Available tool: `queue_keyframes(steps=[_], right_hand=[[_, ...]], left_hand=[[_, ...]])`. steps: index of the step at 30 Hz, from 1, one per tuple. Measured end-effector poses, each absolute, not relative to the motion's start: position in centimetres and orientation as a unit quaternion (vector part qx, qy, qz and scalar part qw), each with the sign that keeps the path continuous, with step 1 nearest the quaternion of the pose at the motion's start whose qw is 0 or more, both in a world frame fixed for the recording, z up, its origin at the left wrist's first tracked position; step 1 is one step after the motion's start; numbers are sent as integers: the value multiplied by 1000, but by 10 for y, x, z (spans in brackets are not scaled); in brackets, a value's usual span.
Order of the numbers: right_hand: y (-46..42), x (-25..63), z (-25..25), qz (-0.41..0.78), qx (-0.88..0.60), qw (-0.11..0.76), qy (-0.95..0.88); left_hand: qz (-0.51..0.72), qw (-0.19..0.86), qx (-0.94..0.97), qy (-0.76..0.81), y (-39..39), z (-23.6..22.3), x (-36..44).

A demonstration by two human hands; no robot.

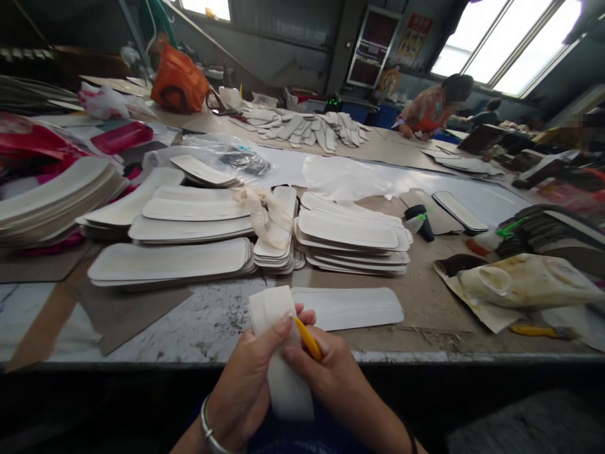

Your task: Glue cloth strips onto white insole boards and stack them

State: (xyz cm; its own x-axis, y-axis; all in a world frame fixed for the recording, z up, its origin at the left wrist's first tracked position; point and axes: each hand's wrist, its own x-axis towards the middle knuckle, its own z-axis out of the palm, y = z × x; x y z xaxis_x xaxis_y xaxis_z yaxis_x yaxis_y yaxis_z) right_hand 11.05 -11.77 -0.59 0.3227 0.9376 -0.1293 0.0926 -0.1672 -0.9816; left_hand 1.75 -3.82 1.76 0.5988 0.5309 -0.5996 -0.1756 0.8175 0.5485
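Observation:
In front of the table edge, my left hand [248,375] is closed on a long off-white strip [290,391], thumb on its upper face. The strip is bent or tilted, with its top end near the table. My right hand [326,369] holds a tool with a yellow handle [308,339], whose working end is hidden. The right thumb also presses on the strip. Just beyond the fingers, a single white rounded panel [352,308] lies flat on the table. Stacks of similar panels [350,228] stand behind it, with a crumpled cream cloth [271,221] on a middle stack.
More stacked panels [51,195] fill the left side. To the right are a stained cream bag [529,280], a yellow-handled brush [541,330] and a black object [420,222]. An orange bag [179,79] and a panel pile [312,130] sit farther back. Another person [432,107] works at the far right.

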Motion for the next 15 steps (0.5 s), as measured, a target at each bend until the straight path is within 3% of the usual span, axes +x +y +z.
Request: queue_keyframes(steps=[8, 15], right_hand=[[-127, 124, -7, 398, -692, 426, -427], [-126, 125, -17, 359, -729, 428, -396]], left_hand=[[234, 852, 229, 408, -50, 6, 19], [280, 815, 214, 459, -53, -4, 28]])
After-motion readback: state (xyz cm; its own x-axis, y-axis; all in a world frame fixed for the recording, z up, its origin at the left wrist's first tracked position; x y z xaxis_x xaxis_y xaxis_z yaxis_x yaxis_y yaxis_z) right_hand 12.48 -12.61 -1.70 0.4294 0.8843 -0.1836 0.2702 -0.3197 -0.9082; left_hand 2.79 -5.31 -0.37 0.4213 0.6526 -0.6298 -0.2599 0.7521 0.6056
